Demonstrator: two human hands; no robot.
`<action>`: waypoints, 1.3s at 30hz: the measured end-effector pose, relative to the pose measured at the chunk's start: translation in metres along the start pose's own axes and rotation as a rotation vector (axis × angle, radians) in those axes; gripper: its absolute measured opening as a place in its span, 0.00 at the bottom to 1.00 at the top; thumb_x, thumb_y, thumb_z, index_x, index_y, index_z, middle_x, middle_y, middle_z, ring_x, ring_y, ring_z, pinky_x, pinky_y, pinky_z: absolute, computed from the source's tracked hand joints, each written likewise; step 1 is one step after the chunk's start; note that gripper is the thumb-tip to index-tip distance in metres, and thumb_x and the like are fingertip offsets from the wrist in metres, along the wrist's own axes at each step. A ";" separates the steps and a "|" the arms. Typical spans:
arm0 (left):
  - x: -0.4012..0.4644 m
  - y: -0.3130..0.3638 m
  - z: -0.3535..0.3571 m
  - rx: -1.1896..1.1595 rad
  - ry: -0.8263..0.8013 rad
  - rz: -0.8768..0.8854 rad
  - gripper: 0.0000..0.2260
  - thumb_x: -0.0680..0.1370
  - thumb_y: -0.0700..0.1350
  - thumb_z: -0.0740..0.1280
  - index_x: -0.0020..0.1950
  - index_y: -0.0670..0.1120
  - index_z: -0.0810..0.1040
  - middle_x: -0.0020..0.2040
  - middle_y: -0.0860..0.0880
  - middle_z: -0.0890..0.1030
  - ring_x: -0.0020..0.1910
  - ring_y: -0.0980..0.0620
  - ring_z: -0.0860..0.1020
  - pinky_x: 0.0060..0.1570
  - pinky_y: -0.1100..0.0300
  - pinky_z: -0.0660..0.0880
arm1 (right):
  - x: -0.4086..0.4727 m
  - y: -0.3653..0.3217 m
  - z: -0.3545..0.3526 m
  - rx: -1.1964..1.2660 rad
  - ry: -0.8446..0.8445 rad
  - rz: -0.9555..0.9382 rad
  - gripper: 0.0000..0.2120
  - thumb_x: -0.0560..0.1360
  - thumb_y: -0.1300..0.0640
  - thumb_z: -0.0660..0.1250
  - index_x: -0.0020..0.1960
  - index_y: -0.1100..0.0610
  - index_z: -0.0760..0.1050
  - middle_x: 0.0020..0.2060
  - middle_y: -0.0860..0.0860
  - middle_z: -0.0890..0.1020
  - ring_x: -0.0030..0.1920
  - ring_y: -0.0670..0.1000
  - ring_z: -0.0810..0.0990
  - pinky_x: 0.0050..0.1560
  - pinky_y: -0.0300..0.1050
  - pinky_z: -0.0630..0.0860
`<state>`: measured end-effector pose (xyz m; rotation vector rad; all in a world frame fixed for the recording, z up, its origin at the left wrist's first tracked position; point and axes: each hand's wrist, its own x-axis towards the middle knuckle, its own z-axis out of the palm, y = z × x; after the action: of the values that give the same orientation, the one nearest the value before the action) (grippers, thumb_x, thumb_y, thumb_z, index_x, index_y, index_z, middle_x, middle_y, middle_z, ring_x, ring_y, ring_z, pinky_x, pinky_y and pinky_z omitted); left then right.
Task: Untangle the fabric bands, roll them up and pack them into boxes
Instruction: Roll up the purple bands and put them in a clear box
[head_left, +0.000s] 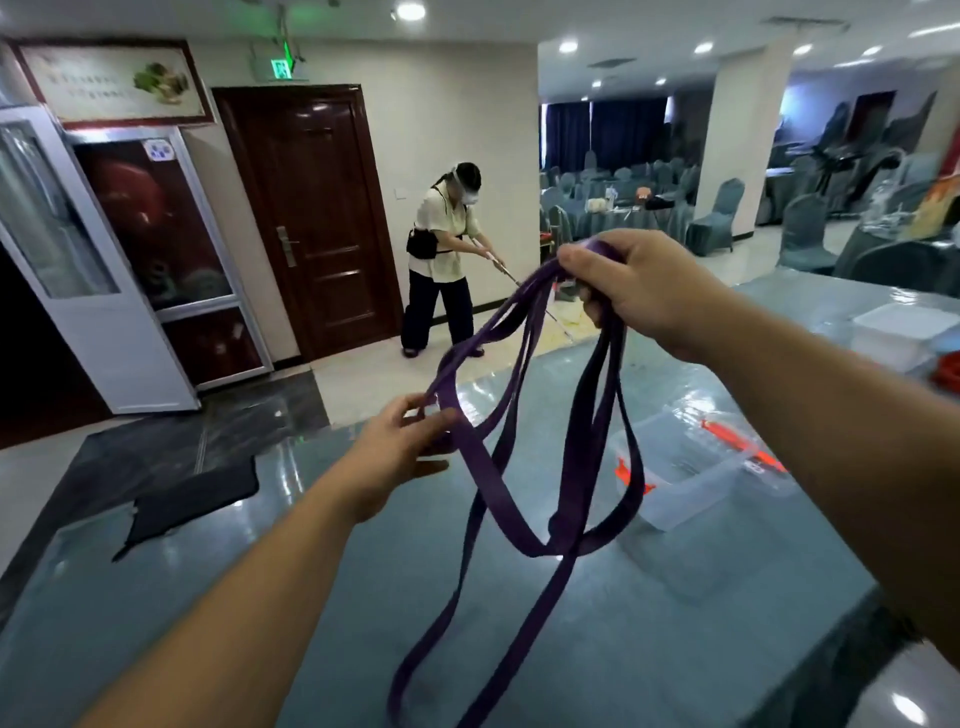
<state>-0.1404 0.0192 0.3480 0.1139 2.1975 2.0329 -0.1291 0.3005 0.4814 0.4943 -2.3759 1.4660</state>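
The right hand (641, 291) is raised above the table (322, 597), its fingers curled tight around a bunch of the purple fabric band (524, 488). From that grip the band hangs down in several long loops, which cross one another on the way and trail toward the near edge of the table. The left hand (402, 457) is lower and to the left, pinching one strand of the same band between thumb and fingertips while the other fingers stay loosely spread. That strand runs up slantwise from the left hand to the right hand.

The table is covered in a glossy blue-grey cloth. On it, just behind the hanging loops, stands a clear plastic box (691, 467) with orange-red clips on its sides; whether the band touches it cannot be told. Farther right on the table sits a white container (901, 332).

Beyond the table, on the tiled floor, a person (447, 260) in a pale top and dark trousers holds a long stick near a dark wooden door (311, 218). Covered chairs (719, 215) fill the room behind
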 end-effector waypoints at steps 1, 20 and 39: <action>0.000 -0.001 0.014 -0.057 -0.045 0.009 0.21 0.79 0.45 0.73 0.71 0.49 0.73 0.57 0.43 0.86 0.57 0.43 0.85 0.60 0.46 0.81 | -0.002 -0.001 -0.009 -0.004 0.013 -0.015 0.19 0.81 0.44 0.66 0.51 0.62 0.80 0.35 0.53 0.79 0.36 0.54 0.77 0.45 0.53 0.77; 0.002 -0.089 0.281 0.304 -0.615 0.108 0.13 0.76 0.45 0.77 0.59 0.46 0.82 0.54 0.47 0.86 0.54 0.54 0.83 0.59 0.63 0.78 | -0.029 0.019 -0.146 0.357 0.279 -0.050 0.13 0.83 0.48 0.65 0.51 0.59 0.72 0.34 0.51 0.72 0.31 0.49 0.70 0.35 0.48 0.74; 0.186 -0.142 0.289 0.288 -0.370 -0.083 0.09 0.71 0.50 0.72 0.48 0.47 0.81 0.30 0.55 0.69 0.28 0.55 0.65 0.32 0.58 0.65 | -0.008 0.300 -0.214 0.296 0.418 0.564 0.14 0.83 0.49 0.65 0.47 0.59 0.77 0.28 0.49 0.68 0.27 0.48 0.65 0.29 0.43 0.63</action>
<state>-0.2719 0.3204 0.1749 0.3893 2.1923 1.4968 -0.2381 0.6197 0.3320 -0.4330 -2.0494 1.9340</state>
